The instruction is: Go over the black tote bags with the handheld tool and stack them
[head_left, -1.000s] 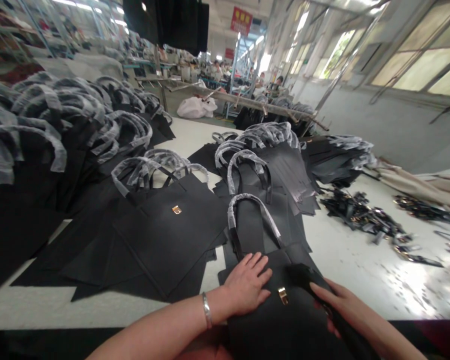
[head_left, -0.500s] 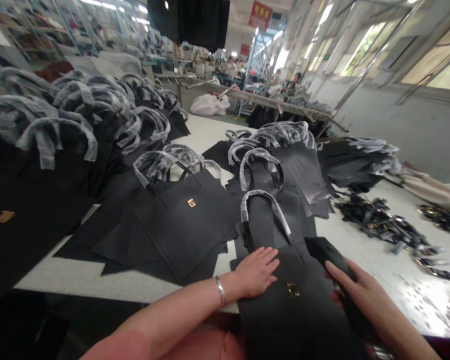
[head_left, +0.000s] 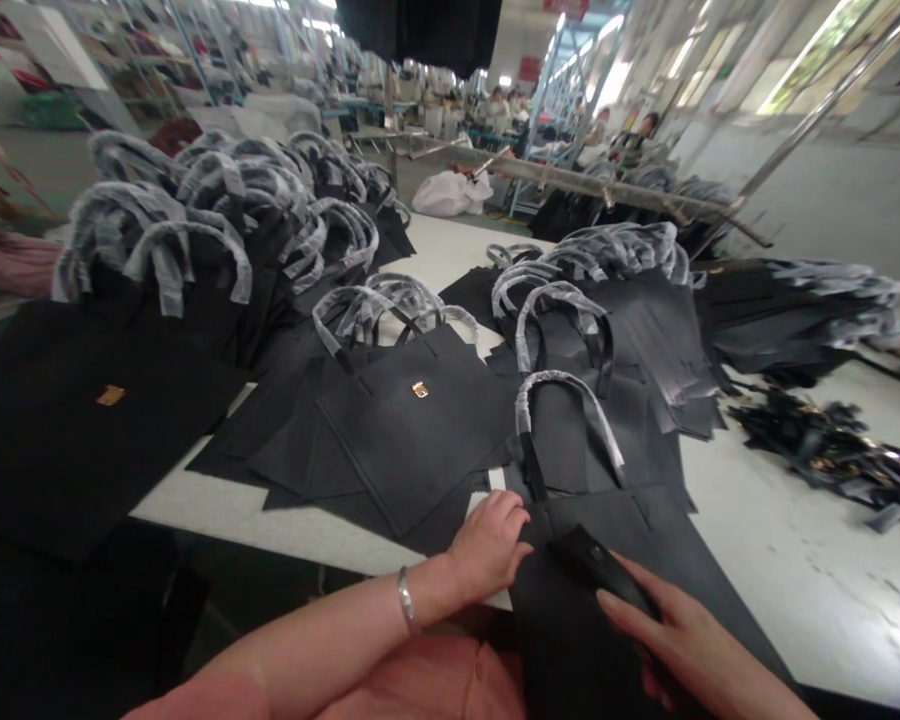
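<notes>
A black handbag (head_left: 570, 625) lies flat in front of me, its looped handle wrapped in clear plastic (head_left: 562, 385). My left hand (head_left: 490, 545) is at the bag's left edge, fingers curled and closed on it near the top corner. Over the front panel, my right hand (head_left: 667, 630) grips a long black strap-like piece (head_left: 592, 560) with a small dot near its blunt end. That piece and the hand hide the bag's gold clasp. Left of this bag, another black handbag (head_left: 420, 440) with a gold clasp (head_left: 419, 390) rests on a fanned stack.
Black bags with wrapped handles (head_left: 187, 240) are piled at the left. More stacked bags (head_left: 645, 320) stand behind the near one. Black straps with gold fittings (head_left: 832, 450) lie heaped on the pale table (head_left: 765, 530) at right. A metal rail (head_left: 570, 175) crosses behind.
My left hand has gone from lying flat on the bag to curling at its left edge. My right hand has brought the black piece left, over the clasp. The view has turned left.
</notes>
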Tool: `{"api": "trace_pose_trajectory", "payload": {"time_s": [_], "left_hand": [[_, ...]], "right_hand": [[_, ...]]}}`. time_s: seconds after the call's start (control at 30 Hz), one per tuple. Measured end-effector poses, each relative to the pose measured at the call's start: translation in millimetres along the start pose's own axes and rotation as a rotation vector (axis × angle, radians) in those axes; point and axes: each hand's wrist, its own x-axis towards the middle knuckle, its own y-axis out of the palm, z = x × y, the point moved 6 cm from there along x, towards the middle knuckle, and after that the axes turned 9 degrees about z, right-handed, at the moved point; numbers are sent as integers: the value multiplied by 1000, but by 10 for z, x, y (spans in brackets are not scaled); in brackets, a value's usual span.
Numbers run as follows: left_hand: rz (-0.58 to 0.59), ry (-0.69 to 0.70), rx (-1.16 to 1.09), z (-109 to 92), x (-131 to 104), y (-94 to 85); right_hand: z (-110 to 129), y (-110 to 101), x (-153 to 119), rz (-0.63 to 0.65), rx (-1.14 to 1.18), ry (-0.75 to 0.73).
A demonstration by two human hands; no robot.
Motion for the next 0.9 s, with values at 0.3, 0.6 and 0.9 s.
{"api": "trace_pose_trajectory", "payload": {"time_s": [0.3, 0.6, 0.9], "left_hand": [[-16, -44, -52, 1, 9, -53], [12, -59, -8, 31, 61, 13], [129, -313, 196, 0, 425, -13]], "right_hand": [[-120, 36, -26, 7, -105, 43], [165, -406, 36, -316, -49, -32], [-644, -830, -253, -256, 249, 161]]}}
